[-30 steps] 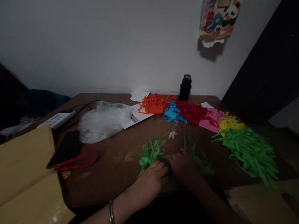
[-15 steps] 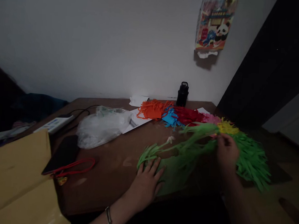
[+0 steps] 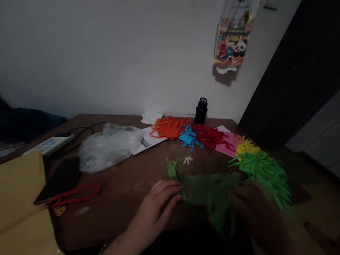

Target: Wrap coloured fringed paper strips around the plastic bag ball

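Note:
A sheet of green fringed paper hangs just above the near edge of the brown table. My left hand pinches its left end between thumb and fingers. My right hand is at the sheet's right end, smeared by motion, and its fingers cannot be made out. Behind my right hand lies a pile of bright green fringed paper.
A row of cut paper runs along the back: orange, blue, red, pink, yellow. A black bottle stands by the wall. A plastic bag, phone with red cord and yellow envelope lie left.
My right hand has come back from the green pile toward me. My left hand has lifted from lying flat on the sheet and now pinches its left end. The sheet has risen off the table.

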Motion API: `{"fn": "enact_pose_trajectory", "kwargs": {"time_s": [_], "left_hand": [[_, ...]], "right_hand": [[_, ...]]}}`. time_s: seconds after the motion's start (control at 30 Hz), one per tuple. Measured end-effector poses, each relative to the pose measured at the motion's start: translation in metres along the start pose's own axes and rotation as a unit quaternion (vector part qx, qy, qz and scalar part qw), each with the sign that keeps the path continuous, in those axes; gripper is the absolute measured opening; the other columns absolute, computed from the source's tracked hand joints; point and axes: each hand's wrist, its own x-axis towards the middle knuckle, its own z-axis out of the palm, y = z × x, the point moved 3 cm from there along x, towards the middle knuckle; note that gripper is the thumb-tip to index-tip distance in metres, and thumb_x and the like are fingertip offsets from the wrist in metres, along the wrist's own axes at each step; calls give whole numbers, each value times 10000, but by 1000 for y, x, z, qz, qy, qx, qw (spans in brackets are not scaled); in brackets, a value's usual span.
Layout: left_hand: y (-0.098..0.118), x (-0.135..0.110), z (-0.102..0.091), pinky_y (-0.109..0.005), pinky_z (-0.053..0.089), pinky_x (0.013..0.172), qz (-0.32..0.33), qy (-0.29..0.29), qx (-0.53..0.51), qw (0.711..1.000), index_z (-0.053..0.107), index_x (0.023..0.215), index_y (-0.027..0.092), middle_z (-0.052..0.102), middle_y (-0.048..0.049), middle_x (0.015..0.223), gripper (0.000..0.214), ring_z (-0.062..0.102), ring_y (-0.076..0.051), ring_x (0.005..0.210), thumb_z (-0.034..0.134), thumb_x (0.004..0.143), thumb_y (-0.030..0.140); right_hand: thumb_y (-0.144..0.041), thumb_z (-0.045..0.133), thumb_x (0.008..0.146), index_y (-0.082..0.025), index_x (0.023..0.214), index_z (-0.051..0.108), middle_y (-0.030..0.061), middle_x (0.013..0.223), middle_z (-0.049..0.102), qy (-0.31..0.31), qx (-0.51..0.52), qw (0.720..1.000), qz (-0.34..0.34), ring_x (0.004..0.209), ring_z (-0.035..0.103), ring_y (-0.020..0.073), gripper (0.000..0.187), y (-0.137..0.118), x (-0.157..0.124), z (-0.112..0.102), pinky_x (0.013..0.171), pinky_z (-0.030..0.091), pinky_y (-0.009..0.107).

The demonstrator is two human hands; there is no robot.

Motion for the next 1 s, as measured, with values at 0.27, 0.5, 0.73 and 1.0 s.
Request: {"fn": "enact_pose_trajectory", "kwargs": {"time_s": [0.27, 0.5, 0.73, 1.0], "left_hand": [[24, -28, 25, -197, 351, 528, -276, -92, -404, 867, 700, 703, 152, 586, 17, 591, 274, 465, -92, 541, 701, 772, 417], [2, -59, 36, -188, 348, 512, -290, 16, -527, 799, 667, 635, 138, 587, 15, 647, 299, 460, -78, 558, 840, 619, 382], [-18, -69, 53, -186, 392, 498, -300, 94, -527, 790, 645, 603, 152, 603, 21, 526, 329, 493, -76, 468, 836, 607, 421], [-9, -68, 10, -240, 475, 629, -68, 44, -120, 990, 681, 827, 219, 709, -45, 736, 135, 630, -157, 674, 556, 874, 233]], "right_hand": [[-93, 308, 960, -145, 1108, 579, 59, 915, 679, -14, 113, 991, -63, 852, 617, 162, 314, -79, 25, 36, 1001, 402, 415], [-153, 469, 937, -203, 951, 610, 19, 782, 690, 117, 253, 958, 63, 758, 662, 136, 150, -98, 31, 40, 791, 548, 285], [-246, 568, 898, -220, 1075, 636, 54, 933, 719, 62, 321, 938, 118, 813, 702, 154, 192, -111, 13, 68, 693, 580, 211], [-301, 523, 917, -418, 1092, 641, -28, 796, 710, 25, 272, 957, 103, 657, 692, 174, 241, -103, -8, 111, 550, 586, 248]]}}
